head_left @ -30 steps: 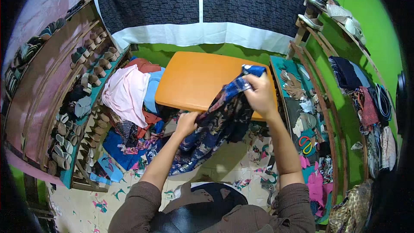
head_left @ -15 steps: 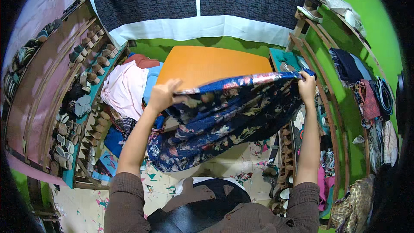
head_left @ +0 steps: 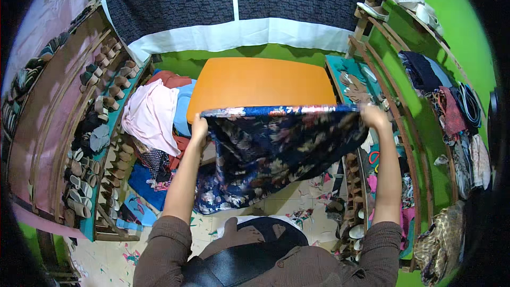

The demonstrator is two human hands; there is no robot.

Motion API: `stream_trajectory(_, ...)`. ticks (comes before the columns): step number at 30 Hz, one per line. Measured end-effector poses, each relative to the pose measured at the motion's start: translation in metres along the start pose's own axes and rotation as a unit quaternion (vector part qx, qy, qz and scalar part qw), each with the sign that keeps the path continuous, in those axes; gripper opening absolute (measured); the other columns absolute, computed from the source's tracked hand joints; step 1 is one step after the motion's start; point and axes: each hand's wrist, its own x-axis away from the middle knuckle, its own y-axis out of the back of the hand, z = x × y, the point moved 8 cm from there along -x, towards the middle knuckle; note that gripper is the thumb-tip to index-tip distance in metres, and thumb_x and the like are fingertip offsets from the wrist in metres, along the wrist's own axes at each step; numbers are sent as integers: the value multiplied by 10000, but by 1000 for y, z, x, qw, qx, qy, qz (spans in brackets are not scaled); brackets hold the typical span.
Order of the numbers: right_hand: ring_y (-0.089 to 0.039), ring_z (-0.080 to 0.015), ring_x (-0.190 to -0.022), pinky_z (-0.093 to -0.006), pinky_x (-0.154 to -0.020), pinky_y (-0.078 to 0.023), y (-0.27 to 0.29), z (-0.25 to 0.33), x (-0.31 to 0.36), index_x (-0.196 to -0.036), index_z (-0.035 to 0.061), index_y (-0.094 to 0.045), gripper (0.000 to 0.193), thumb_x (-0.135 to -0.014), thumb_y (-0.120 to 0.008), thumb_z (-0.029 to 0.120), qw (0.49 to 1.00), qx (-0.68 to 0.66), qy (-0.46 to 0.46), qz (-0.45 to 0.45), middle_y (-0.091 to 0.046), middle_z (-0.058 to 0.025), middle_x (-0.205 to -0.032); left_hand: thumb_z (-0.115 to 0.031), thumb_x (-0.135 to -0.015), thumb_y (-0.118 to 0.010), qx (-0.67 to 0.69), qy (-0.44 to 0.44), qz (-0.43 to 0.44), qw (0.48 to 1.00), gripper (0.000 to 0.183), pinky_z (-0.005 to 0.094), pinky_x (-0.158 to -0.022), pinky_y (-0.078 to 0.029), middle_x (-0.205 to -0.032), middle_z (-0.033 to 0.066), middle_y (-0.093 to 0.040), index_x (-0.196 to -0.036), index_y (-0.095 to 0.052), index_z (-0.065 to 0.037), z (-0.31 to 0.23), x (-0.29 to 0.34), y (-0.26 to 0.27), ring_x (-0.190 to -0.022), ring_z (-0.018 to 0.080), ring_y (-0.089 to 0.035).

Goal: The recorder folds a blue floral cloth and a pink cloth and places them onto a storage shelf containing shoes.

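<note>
Clearly, the left hand (head_left: 199, 126) was closed on one top corner of the dark floral cloth (head_left: 276, 151), beside the pile of pink and blue clothes (head_left: 154, 114). The cloth hung spread in front of the orange table (head_left: 260, 82), its lower part sagging in loose folds, so it seemed light and soft, best held at the upper hem. The right hand (head_left: 373, 117) pinched the other corner, near the shoe shelves (head_left: 404, 122).

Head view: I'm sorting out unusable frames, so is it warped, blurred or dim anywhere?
Head view: fisheye bends the wooden shoe racks near the black rim; even light, no glare; dark floral cloth, orange tabletop and both hands, left, right, look sharp.
</note>
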Motion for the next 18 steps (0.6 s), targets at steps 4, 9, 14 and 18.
stream_trajectory(4,-586,-342,-926,-433,-762,-472,-65,-13,-5,-1050,76,-596,328,-754,-468,135,986,80,-22,148,-598,-213,-988,-113,-794,-507,-365,-456,-94,806,305,365,-563,-464,-847,121,-616,-1095,-495,-63,-110,44,35,-655,320,-593)
stream_trajectory(9,-549,-373,-953,-399,-819,-419,3,16,11,-1032,-7,-554,343,-734,-403,70,951,-274,70,-128,-591,-242,-965,-205,-713,-610,-576,-631,-31,519,298,348,-518,-441,-685,60,-523,-979,-524,-100,-150,81,96,-620,236,-575)
stream_trajectory(14,-550,-381,-907,-414,-775,-419,40,41,51,-980,-25,-524,277,-727,-441,54,865,-390,60,-311,-590,-234,-920,-51,-685,-477,-431,-371,-179,803,236,432,-714,-449,-867,184,-611,-885,-601,-61,-123,15,159,-823,345,-584)
stream_trajectory(18,-533,-379,-872,-441,-725,-423,67,131,74,-930,18,-453,308,-692,-627,107,934,-211,104,-269,-564,-171,-887,-6,-676,-400,-146,-199,-148,958,379,349,-791,-426,-849,272,-577,-1039,-498,-54,-36,-49,267,-841,367,-571)
